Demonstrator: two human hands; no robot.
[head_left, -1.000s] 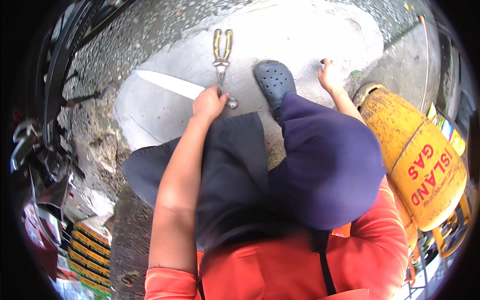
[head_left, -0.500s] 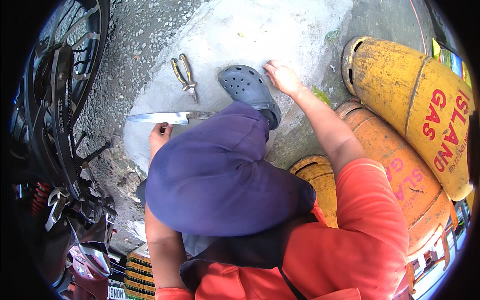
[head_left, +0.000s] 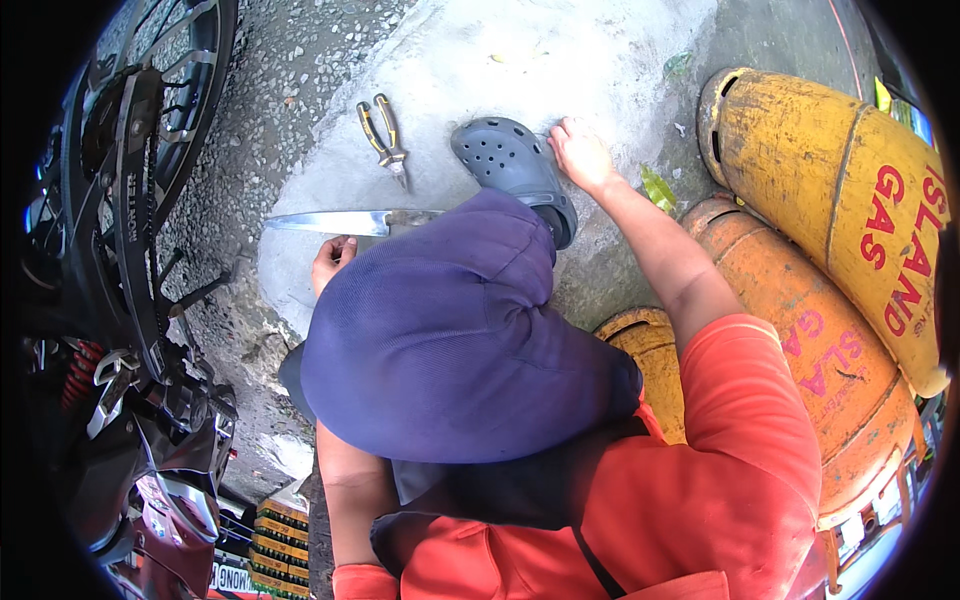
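A dark blue cap brim (head_left: 450,350) fills the middle of the view and hides much of what lies below it. My left hand (head_left: 333,262) peeks out at its left edge, fingers curled, just below the blade of a long knife (head_left: 330,222) that lies flat on the concrete slab (head_left: 560,60). The knife's handle end runs under the brim. My right hand (head_left: 580,155) rests on the slab with fingers spread, holding nothing, right beside a grey perforated clog (head_left: 515,170). Yellow-handled pliers (head_left: 382,135) lie on the slab left of the clog.
A yellow gas cylinder (head_left: 820,190) and an orange one (head_left: 800,380) lie at the right, with a third yellow rim (head_left: 640,335) by my right arm. A motorcycle wheel and chain (head_left: 130,200) stand at the left on gravel (head_left: 290,70).
The view has swung left and down, so the cap now covers more of the middle. My left hand has dropped from the pliers to beside the knife blade. My right hand stays by the clog.
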